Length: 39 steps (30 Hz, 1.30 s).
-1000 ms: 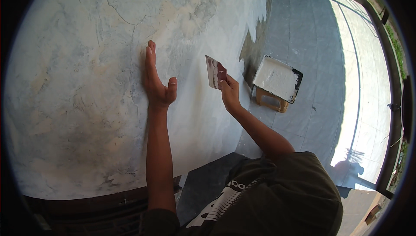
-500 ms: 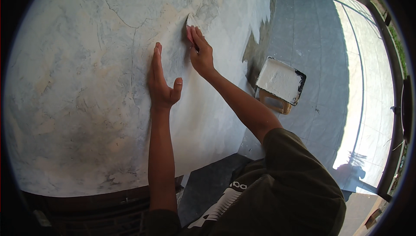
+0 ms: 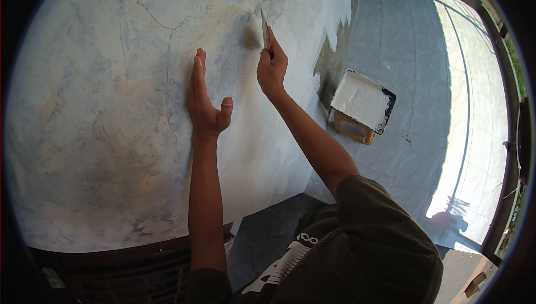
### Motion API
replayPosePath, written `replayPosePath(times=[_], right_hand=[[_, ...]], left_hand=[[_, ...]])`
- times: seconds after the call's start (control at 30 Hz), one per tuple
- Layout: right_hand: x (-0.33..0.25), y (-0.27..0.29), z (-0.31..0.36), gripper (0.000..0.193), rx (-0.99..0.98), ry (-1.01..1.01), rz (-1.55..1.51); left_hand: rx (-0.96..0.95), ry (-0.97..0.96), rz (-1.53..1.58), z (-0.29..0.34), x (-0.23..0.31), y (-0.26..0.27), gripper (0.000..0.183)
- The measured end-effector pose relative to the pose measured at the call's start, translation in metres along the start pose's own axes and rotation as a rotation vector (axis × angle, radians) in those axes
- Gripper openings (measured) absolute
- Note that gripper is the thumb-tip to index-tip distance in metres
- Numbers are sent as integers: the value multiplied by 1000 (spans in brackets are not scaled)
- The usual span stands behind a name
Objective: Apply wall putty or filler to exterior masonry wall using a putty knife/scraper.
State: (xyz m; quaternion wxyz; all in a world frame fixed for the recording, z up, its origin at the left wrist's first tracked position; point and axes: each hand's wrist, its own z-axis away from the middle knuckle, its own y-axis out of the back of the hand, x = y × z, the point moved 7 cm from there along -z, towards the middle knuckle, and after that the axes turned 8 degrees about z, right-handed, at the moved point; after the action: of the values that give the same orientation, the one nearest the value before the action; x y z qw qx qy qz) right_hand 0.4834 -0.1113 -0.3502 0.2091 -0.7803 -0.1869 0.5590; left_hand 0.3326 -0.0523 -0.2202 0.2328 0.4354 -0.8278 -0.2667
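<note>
A pale plastered wall with a branching crack and patches of grey and cream fills the left and middle. My left hand leans on it, fingers stretched upward together and thumb held apart, holding nothing. Up and to the right, my right hand is closed around a putty knife with some reddish colour along it. Its blade is seen edge-on, tip upward, and appears lifted off the wall beside its shadow. The handle is mostly hidden by my fingers.
A black-edged tray of white paste rests on a tan stool to the right. Grey floor tiles run beyond it into a sunlit strip. Dark slatted furniture lies below the wall's lower edge.
My right hand has drawn the putty knife to the right and slightly down, turning the blade edge-on and away from the wall. My left hand stays at nearly the same place.
</note>
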Motion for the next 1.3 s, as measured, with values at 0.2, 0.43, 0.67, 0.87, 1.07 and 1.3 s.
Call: replayPosePath(times=[0.2,0.43,0.67,0.87,1.07,1.3], right_hand=[[-41,-53,64,69,-262,373,246],[3,41,149,60,-498,-98,93],[10,52,38,51,-134,-237,194],[5,3,-12,51,-65,-33,188],[-15,-27,28,65,-139,209,318],[-3,20,110,61,-417,229,280]], left_hand=[[188,21,66,6,3,15,95],[105,10,74,5,0,14,94],[22,-25,21,0,0,4,87],[6,-20,-7,-1,3,3,87],[17,-11,-4,0,1,3,87],[28,-20,2,2,0,5,87]])
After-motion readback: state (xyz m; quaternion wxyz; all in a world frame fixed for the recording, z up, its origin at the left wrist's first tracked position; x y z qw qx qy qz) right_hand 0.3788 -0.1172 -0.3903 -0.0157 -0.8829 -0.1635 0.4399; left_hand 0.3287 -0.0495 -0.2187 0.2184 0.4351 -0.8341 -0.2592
